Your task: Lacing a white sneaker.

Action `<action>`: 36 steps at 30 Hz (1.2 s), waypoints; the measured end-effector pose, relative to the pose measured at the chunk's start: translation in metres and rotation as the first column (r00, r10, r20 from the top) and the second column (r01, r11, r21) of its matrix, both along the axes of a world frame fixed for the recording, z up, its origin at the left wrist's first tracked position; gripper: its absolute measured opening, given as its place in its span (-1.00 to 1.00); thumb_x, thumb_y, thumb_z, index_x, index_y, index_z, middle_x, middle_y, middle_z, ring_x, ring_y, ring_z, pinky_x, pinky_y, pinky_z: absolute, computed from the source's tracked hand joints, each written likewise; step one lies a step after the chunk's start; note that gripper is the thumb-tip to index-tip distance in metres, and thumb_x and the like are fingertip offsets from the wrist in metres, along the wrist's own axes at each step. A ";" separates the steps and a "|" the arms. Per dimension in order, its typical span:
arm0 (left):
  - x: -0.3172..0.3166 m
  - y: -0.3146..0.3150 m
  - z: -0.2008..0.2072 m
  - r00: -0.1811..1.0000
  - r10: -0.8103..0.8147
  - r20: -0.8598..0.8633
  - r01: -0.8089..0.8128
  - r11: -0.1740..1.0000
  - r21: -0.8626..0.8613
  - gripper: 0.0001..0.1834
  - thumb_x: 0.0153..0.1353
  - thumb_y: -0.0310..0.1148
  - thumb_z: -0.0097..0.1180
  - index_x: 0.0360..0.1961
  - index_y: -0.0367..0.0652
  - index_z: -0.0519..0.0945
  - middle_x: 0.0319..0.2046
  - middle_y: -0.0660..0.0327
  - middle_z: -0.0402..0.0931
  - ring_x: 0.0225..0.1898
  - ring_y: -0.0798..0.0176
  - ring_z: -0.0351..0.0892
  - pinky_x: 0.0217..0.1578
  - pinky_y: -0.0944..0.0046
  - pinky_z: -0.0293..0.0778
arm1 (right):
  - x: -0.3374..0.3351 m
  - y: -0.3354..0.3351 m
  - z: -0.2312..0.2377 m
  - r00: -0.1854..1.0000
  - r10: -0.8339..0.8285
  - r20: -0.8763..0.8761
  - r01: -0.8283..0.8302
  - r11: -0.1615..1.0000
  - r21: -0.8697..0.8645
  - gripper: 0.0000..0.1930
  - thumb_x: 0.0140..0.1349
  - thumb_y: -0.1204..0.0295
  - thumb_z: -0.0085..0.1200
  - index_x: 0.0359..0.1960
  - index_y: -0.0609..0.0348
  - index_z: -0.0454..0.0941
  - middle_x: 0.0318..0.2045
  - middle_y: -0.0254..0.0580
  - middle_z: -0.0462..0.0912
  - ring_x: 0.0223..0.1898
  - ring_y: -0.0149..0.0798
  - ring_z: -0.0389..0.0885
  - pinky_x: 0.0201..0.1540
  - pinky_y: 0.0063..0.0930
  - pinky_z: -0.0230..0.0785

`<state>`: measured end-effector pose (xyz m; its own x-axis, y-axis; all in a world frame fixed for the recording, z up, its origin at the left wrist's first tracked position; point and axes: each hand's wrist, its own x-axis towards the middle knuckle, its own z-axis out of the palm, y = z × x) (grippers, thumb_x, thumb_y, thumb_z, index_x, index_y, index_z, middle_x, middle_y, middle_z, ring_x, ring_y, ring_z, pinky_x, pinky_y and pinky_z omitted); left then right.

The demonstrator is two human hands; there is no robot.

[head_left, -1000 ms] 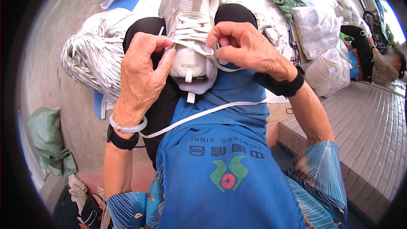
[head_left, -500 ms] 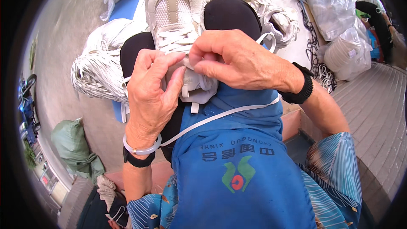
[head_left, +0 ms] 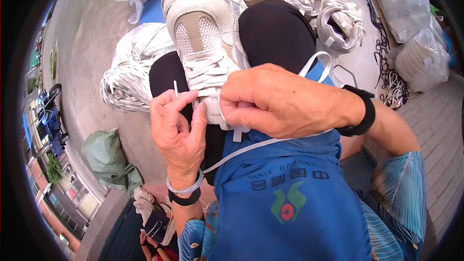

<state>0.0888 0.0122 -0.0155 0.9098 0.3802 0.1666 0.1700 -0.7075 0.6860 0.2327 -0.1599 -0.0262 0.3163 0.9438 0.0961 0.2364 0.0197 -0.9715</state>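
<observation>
A cream and white sneaker (head_left: 198, 7) rests between my black-clad knees, its toe away from me and its heel near my blue apron (head_left: 290, 174). White lacing (head_left: 208, 67) crosses its upper part. My left hand (head_left: 179, 128) pinches a flat white shoelace (head_left: 203, 93) beside the eyelets; a short lace end stands up past the fingertips. On the shoe's right side, my right hand (head_left: 290, 99) is closed, its curled fingertips against the collar; what they grip is hidden. One white strip of lace runs across the apron, and a loop rises behind my right hand.
Several similar sneakers (head_left: 340, 26) lie beyond my right knee. A bundle of white laces (head_left: 128, 87) hangs by my left knee. Clear plastic bags (head_left: 423, 63) and dark cords stand at right, a green sack (head_left: 108, 157) at left. Another person's hands show at the lower left.
The view has shifted, so most things appear farther right and lower. My left fingers have come together on the lace, whose end now shows. My right fingers have curled closer against the shoe.
</observation>
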 end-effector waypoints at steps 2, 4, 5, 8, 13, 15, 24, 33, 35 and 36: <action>0.000 -0.001 -0.001 1.000 -0.014 -0.006 0.015 1.000 0.025 -0.66 0.01 -0.64 0.35 -0.14 -0.16 0.67 -0.14 0.24 0.41 -0.62 0.61 0.15 -0.64 0.52 0.10 | 0.006 -0.004 0.001 0.916 0.110 -0.385 -0.161 0.981 -0.105 -0.84 0.26 0.42 0.09 -0.41 0.28 0.50 -0.58 -0.30 0.45 -0.51 -0.42 0.37 -0.41 -0.47 0.28; 0.001 -0.002 -0.002 1.000 -0.011 -0.007 0.011 0.999 0.034 -0.66 0.01 -0.65 0.35 -0.14 -0.16 0.67 -0.15 0.24 0.41 -0.59 0.59 0.19 -0.63 0.51 0.13 | 0.012 -0.006 0.001 0.874 0.075 -0.479 -0.170 0.973 -0.157 -0.81 0.29 0.39 0.10 -0.40 0.27 0.52 -0.58 -0.35 0.46 -0.49 -0.49 0.36 -0.40 -0.49 0.28; 0.001 -0.002 -0.003 1.000 -0.007 -0.004 0.007 0.999 0.038 -0.67 0.02 -0.66 0.35 -0.15 -0.17 0.67 -0.15 0.23 0.41 -0.57 0.56 0.22 -0.61 0.50 0.16 | 0.014 -0.007 0.001 0.849 0.059 -0.526 -0.175 0.969 -0.173 -0.80 0.30 0.37 0.10 -0.39 0.27 0.53 -0.58 -0.37 0.47 -0.48 -0.52 0.36 -0.40 -0.50 0.28; 0.005 -0.001 -0.005 0.998 -0.054 0.017 0.052 0.992 0.117 -0.71 0.04 -0.67 0.32 -0.18 -0.21 0.66 -0.18 0.18 0.41 -0.46 0.44 0.33 -0.53 0.44 0.27 | 0.014 -0.007 0.002 0.882 0.016 -0.470 -0.132 0.967 -0.215 -0.79 0.32 0.37 0.12 -0.37 0.29 0.56 -0.58 -0.41 0.49 -0.48 -0.57 0.35 -0.43 -0.55 0.27; 0.009 -0.004 0.001 0.997 -0.066 -0.044 0.071 0.986 0.151 -0.79 0.12 -0.67 0.25 -0.21 -0.27 0.59 -0.25 0.11 0.42 -0.33 0.25 0.42 -0.38 0.35 0.38 | 0.008 -0.002 0.002 0.904 -0.149 -0.399 0.064 0.974 -0.219 -0.79 0.31 0.38 0.14 -0.39 0.30 0.55 -0.61 -0.37 0.45 -0.51 -0.53 0.35 -0.46 -0.52 0.26; 0.008 -0.008 0.008 0.994 -0.053 -0.095 0.061 0.995 0.084 -0.84 0.17 -0.64 0.20 -0.23 -0.28 0.55 -0.26 0.10 0.43 -0.34 0.24 0.43 -0.37 0.33 0.39 | 0.007 -0.001 0.002 0.942 -0.186 -0.281 0.136 0.972 -0.190 -0.79 0.30 0.38 0.15 -0.39 0.30 0.55 -0.61 -0.31 0.45 -0.53 -0.48 0.36 -0.46 -0.49 0.27; -0.018 0.015 0.041 0.942 0.106 -0.319 -0.268 0.809 -0.523 -0.94 0.41 -0.42 0.01 -0.23 -0.16 0.45 -0.53 0.44 0.30 -0.59 0.61 0.19 -0.61 0.51 0.13 | -0.023 0.012 -0.002 0.886 -0.341 0.314 0.378 0.923 -0.065 -0.82 0.19 0.38 0.21 -0.46 0.21 0.53 -0.51 -0.06 0.52 -0.46 0.05 0.57 -0.43 -0.19 0.41; -0.048 0.077 0.033 0.740 0.388 -0.550 -0.500 0.864 -0.064 -0.84 0.35 -0.36 0.12 -0.21 -0.24 0.53 -0.40 0.40 0.45 -0.48 0.57 0.30 -0.46 0.53 0.27 | -0.010 0.002 -0.006 0.842 -0.460 0.283 0.464 0.884 0.056 -0.91 0.14 0.50 0.23 -0.42 0.20 0.55 -0.52 -0.14 0.48 -0.51 -0.13 0.52 -0.45 -0.29 0.35; -0.049 0.062 0.026 0.872 0.410 -0.265 -0.429 0.903 -0.014 -0.85 0.29 -0.42 0.20 -0.19 -0.27 0.58 -0.30 0.35 0.52 -0.33 0.48 0.38 -0.26 0.45 0.34 | -0.010 -0.006 -0.005 0.845 -0.423 0.327 0.445 0.895 0.009 -0.92 0.12 0.53 0.23 -0.40 0.19 0.57 -0.53 -0.18 0.46 -0.51 -0.18 0.51 -0.45 -0.33 0.33; -0.047 0.054 0.026 0.872 0.447 -0.199 -0.459 0.888 -0.014 -0.84 0.28 -0.43 0.21 -0.18 -0.26 0.58 -0.29 0.34 0.53 -0.32 0.47 0.39 -0.25 0.44 0.35 | -0.012 -0.008 -0.004 0.843 -0.416 0.341 0.443 0.897 0.000 -0.92 0.11 0.55 0.24 -0.39 0.20 0.57 -0.51 -0.20 0.47 -0.49 -0.20 0.54 -0.44 -0.33 0.37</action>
<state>0.0414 0.0662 0.0101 0.6470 0.7621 -0.0231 0.5898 -0.4811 0.6486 0.2206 -0.1676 -0.0307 0.6549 0.7291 0.1986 0.5055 -0.2273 -0.8324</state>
